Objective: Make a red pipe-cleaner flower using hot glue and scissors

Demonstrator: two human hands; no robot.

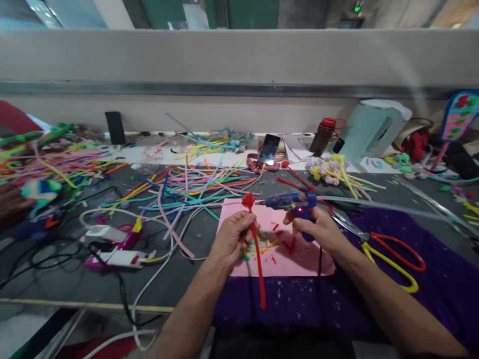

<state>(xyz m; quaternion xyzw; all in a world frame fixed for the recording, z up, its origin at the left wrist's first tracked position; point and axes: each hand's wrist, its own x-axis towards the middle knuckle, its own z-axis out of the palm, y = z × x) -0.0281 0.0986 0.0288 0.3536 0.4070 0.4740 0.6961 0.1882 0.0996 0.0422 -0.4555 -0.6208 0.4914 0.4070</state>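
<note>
Pinched in my left hand (236, 235) is a red pipe-cleaner flower (248, 200), its head just above the fingertips and its stem hanging toward the table's front. My right hand (318, 227) is wrapped round the handle of a blue glue gun (286, 200), which has a small red light lit. The gun's nozzle points left, close beside the flower head; whether they touch I cannot tell. A long clear glue stick (366, 201) trails from its back. Beneath both hands lies a pink sheet (232, 214) scattered with red, green and yellow scraps.
Scissors (374, 239) with red and yellow handles rest on purple cloth (385, 294) at right. Loose pipe cleaners (187, 184) spread behind. A power strip (129, 239) and cables lie left. A phone (269, 149), bottle (324, 135) and kettle (377, 132) stand behind. Another person's hand (15, 207) is far left.
</note>
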